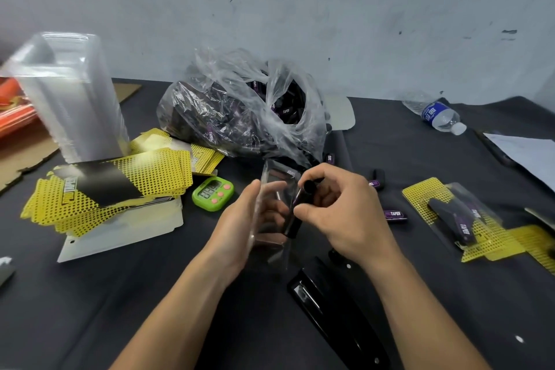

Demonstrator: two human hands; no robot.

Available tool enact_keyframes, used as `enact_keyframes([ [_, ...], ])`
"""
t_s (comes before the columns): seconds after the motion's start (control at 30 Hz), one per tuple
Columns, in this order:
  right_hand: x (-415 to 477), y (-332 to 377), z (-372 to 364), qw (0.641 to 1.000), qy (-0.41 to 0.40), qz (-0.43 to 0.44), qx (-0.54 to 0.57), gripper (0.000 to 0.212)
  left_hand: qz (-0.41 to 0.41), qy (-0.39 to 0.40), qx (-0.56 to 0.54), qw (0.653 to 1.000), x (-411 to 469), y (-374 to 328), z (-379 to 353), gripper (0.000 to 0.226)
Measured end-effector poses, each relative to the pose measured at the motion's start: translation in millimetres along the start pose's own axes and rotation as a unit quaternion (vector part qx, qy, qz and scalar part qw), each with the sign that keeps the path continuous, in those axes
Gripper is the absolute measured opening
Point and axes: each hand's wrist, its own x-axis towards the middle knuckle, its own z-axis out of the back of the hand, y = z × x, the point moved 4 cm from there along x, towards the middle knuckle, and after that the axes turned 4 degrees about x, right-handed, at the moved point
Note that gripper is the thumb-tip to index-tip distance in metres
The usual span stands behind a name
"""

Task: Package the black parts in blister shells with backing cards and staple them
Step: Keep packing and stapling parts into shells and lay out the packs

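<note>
Two hands meet above the dark table (120, 309): the left hand (240, 228) holds a clear blister shell (271, 207) in curled fingers, the right hand (339, 210) pinches a black part (300, 204) against its edge. "TAPER" reads white on a loose part (395, 215), on parts in the plastic bag (240, 117) and on the filled pack (462, 219); yellow dotted backing cards (120, 183) lie left.

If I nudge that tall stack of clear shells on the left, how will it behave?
The stack of clear shells stands tall on a narrow base, so a push near the top would probably tip it. The thin nested plastic looks light, so a low push likely slides it easily.
</note>
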Motion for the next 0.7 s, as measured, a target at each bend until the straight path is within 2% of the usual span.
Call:
enact_keyframes([
  [0.17, -3.4, 13.5, -1.2, 0.996, -0.050, 0.071, -0.027, 0.036, 0.031, 0.006, -0.021, 0.999, 0.1, -1.2, -2.3, 0.041],
  [0.3, -6.7, 23.3, 0.6, 0.983, -0.105, 0.120, -0.090, 0.039, 0.042, 0.019, -0.068, 0.997, -2.0, -0.9, -2.6, 0.045],
  [0.4, -9.3, 31.6, -7.3, 0.973, -0.079, 0.161, -0.143, 0.041, 0.062, 0.044, -0.105, 0.992, -2.4, 0.1, -7.4, 0.044],
  [0.5, -10.1, 30.7, -19.4, 0.983, 0.023, 0.123, -0.131, 0.043, 0.054, 0.074, -0.114, 0.989, -3.7, -0.1, -10.9, 0.034],
  [0.57, -11.3, 28.0, -23.3, 0.988, 0.071, 0.091, -0.100, 0.033, 0.045, 0.096, -0.129, 0.986, -6.2, -0.5, -11.7, 0.034],
  [0.63, -10.5, 25.9, -23.2, 0.994, 0.082, 0.062, -0.047, 0.027, 0.043, 0.101, -0.147, 0.983, -6.6, -0.4, -10.3, 0.034],
  [0.7, -7.9, 22.1, -16.1, 0.998, 0.028, 0.009, 0.054, 0.030, 0.048, 0.111, -0.157, 0.980, -5.9, 0.6, -10.0, 0.038],
])
